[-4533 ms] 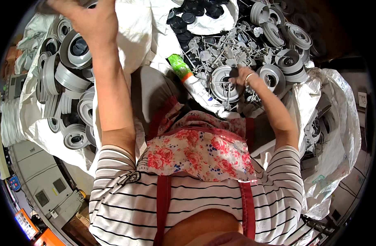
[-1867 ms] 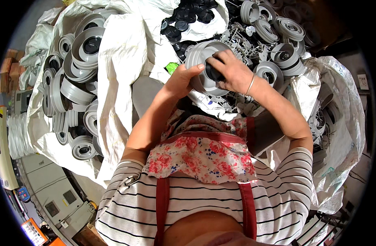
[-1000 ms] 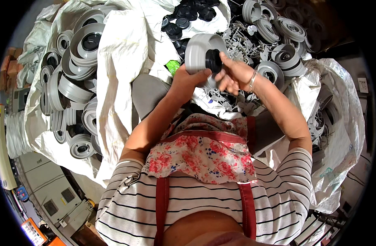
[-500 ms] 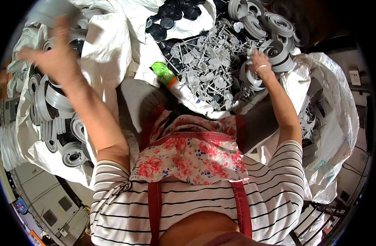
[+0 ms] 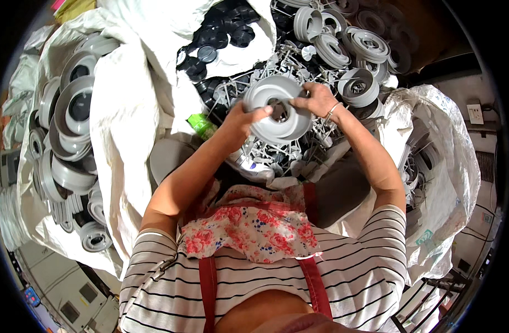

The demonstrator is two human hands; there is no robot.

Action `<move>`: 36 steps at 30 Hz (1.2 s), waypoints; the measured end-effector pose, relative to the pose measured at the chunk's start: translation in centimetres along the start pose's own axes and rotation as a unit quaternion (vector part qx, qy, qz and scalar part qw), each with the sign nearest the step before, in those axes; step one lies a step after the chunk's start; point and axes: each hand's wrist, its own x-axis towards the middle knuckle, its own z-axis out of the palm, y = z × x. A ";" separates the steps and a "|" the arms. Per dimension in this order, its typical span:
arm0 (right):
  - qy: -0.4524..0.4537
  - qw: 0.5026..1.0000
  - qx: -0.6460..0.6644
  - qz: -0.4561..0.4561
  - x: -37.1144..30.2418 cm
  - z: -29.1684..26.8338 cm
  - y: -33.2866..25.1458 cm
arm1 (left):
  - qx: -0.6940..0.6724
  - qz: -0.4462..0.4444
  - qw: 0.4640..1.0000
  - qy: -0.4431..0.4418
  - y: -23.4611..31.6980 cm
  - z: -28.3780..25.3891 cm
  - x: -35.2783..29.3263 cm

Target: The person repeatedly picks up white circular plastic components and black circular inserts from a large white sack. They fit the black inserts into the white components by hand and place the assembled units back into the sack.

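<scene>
A round grey plastic part [image 5: 285,132], stepped like a flanged ring with a hole in its middle, is held between my two hands over the pile. My left hand [image 5: 239,126] grips its left rim, thumb on top and fingers hidden beneath. My right hand [image 5: 321,102] closes on the upper right side, with thumb and fingertips near the central hole. Below lies a heap of pale grey stemmed plastic discs [image 5: 294,152], partly covered by the ring. Several more grey rings [image 5: 359,87] lie beyond my right hand.
At my left, a white woven sack [image 5: 127,105] stands beside stacked grey rings [image 5: 77,119]. Black round caps [image 5: 213,38] lie on white sheeting at the far side. To my right is another translucent white sack [image 5: 451,166] with grey parts inside. A green wrapper [image 5: 202,126] sits near my left forearm.
My left hand has come from the far left to the middle, over the heap. My right hand has moved left from the ring pile. Both now grip a grey ring part.
</scene>
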 end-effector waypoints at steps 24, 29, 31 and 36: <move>0.186 0.913 -0.364 -0.022 16.3 1.9 16.3 | 0.042 0.146 0.955 0.254 3.3 -1.9 6.8; 0.062 0.955 -0.241 -0.161 11.8 0.6 15.2 | 0.048 0.197 0.936 0.288 3.1 -1.6 6.4; -0.001 0.970 -0.136 -0.200 7.9 -0.4 8.7 | 0.069 0.219 0.926 0.300 3.0 -2.7 6.0; 0.274 0.956 0.089 0.049 13.1 -5.4 8.1 | 0.076 0.221 0.922 0.310 4.3 -3.0 5.3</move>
